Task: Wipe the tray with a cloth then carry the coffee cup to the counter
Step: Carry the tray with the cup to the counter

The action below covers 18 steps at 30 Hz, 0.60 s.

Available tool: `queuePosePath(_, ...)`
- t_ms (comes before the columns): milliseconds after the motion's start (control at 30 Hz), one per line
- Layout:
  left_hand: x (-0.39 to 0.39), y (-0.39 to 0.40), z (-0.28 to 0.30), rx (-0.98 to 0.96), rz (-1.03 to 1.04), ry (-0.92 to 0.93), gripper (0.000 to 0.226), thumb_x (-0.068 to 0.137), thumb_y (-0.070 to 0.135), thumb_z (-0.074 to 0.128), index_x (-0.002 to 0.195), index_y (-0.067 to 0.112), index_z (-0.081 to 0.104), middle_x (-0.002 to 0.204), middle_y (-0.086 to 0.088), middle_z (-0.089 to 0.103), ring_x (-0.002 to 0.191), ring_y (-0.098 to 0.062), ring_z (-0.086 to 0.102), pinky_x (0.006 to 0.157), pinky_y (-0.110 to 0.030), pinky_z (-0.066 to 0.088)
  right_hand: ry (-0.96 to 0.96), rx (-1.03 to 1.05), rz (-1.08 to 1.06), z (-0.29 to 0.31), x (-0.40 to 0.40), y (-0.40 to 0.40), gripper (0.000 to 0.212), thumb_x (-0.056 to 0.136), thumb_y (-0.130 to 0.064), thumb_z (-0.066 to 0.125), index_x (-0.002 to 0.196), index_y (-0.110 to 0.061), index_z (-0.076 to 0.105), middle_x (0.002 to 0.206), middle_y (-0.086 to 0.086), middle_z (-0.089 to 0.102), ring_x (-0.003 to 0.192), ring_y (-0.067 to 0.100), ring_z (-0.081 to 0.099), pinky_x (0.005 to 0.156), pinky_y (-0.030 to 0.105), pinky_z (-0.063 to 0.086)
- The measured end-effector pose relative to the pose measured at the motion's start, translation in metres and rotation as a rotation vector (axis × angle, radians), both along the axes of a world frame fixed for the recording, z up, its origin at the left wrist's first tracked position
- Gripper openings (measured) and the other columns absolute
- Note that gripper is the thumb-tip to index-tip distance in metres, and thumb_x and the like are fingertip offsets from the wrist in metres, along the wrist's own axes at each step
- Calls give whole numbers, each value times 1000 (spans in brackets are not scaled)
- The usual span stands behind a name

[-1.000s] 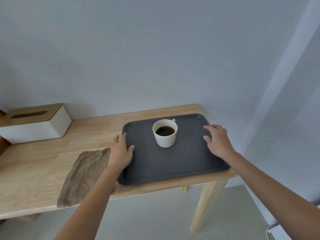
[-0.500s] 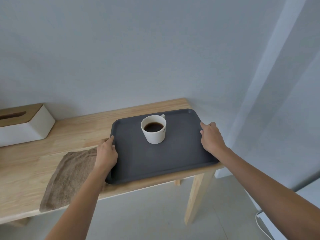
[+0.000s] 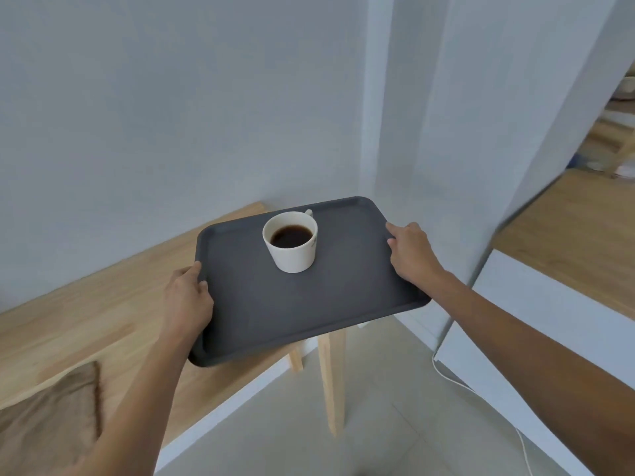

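Our left hand [image 3: 187, 297] and right hand [image 3: 414, 254], fingers clamped on dark grey rectangular plastic tray [image 3: 275, 314]; white ceramic coffee cup [image 3: 291, 249] far centre.

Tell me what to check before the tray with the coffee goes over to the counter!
1. Left hand has a grip on the tray edge: ok.
2. Right hand has a grip on the opposite edge: ok.
3. Coffee cup upright, no spill on the tray: ok.
4. Tray level: cannot tell.
5. Cloth left behind on the table: ok.
6. Counter has bare space nearby: ok.
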State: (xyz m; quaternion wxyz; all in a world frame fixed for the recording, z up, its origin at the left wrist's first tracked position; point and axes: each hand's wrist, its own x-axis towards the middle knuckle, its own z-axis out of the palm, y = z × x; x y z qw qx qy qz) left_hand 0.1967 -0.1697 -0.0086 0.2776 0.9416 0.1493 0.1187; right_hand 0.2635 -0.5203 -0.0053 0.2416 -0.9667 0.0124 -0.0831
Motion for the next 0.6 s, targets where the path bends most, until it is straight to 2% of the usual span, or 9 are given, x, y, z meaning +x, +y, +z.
queuePosePath(133, 26, -48, 6, 2, -137, -26, 45, 93, 0, 42, 138, -1, 45, 138, -25, 48, 127, -41, 45, 104, -40, 34, -6, 29, -134, 6, -22, -55, 32, 99, -11, 36, 127, -7, 53, 111, 18, 47, 84, 31, 52, 81, 36, 44)
queuePosePath(200, 40, -81, 6, -3, -213, -32, 44, 92, -1, 42, 135, -2, 48, 136, -25, 50, 126, -41, 46, 104, -41, 35, -9, 53, -196, 6, -36, -90, 31, 98, -11, 37, 124, -9, 54, 111, 19, 49, 84, 32, 54, 81, 38, 47)
queuePosePath(233, 47, -99, 6, 2, -258, -41, 40, 91, -2, 42, 130, -3, 52, 130, -26, 54, 123, -42, 47, 100, -42, 37, -13, 64, -226, 5, -43, -108, 29, 97, -10, 37, 119, -9, 56, 110, 19, 51, 85, 33, 56, 81, 40, 49)
queuePosePath(300, 63, -136, 2, 26, -350, -45, 29, 87, -4, 44, 112, -8, 59, 109, -28, 61, 108, -45, 53, 83, -42, 40, -14, 86, -292, 3, -58, -146, 24, 94, -6, 38, 109, -7, 57, 108, 19, 54, 85, 34, 57, 80, 40, 49)
queuePosePath(333, 71, -157, 1, 38, -389, -38, 28, 87, -4, 44, 110, -9, 58, 105, -28, 62, 103, -45, 54, 79, -41, 39, -13, 96, -328, 3, -66, -165, 24, 94, -5, 38, 109, -6, 58, 110, 18, 53, 87, 35, 57, 80, 40, 49)
queuePosePath(367, 78, -179, 0, 39, -423, -38, 30, 87, -3, 45, 115, -8, 57, 109, -29, 61, 104, -45, 54, 82, -43, 40, -11, 106, -367, 3, -73, -184, 26, 94, -4, 39, 112, -4, 58, 112, 18, 52, 91, 36, 56, 82, 41, 47)
queuePosePath(467, 93, -251, -2, 5, -484, -35, 42, 91, 0, 45, 133, -2, 51, 133, -26, 52, 122, -42, 49, 102, -43, 36, 2, 108, -479, 1, -91, -244, 31, 96, -5, 39, 124, -4, 54, 121, 21, 50, 102, 41, 56, 88, 43, 45)
queuePosePath(600, 105, -352, -6, -27, -598, -47, 45, 92, 0, 43, 137, 0, 48, 138, -23, 49, 128, -39, 45, 108, -41, 32, 15, 108, -585, -3, -110, -330, 39, 97, -7, 38, 135, -7, 47, 127, 22, 53, 106, 41, 56, 88, 41, 45)
